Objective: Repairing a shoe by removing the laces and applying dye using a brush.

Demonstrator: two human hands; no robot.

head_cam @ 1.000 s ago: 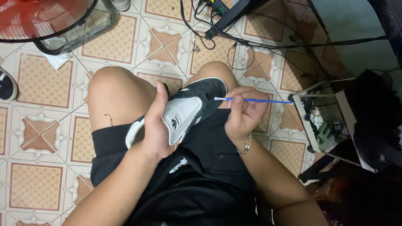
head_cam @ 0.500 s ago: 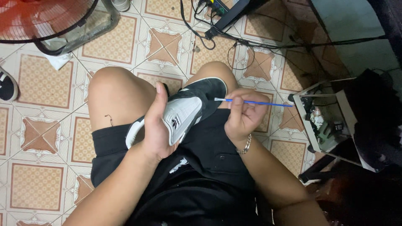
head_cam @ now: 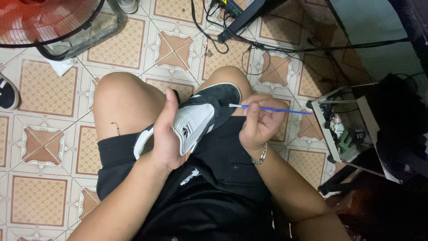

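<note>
A black and white sneaker [head_cam: 200, 118] rests across my lap, toe toward the right knee. My left hand [head_cam: 167, 134] grips it around the middle, thumb up along its side. My right hand [head_cam: 261, 122] pinches a thin blue swab stick [head_cam: 272, 109] with a white tip. The white tip touches the sneaker's black toe edge. A metal bracelet [head_cam: 260, 156] circles my right wrist.
A red floor fan [head_cam: 53, 22] stands at the top left on the patterned tile floor [head_cam: 40, 201]. Black cables and a power strip [head_cam: 240, 20] lie at the top. A small white box of parts [head_cam: 343, 122] sits at the right. Another shoe [head_cam: 8, 91] lies at the left edge.
None of the objects has visibly shifted; both hands hold the same pose, with the swab tip staying at the sneaker's toe.
</note>
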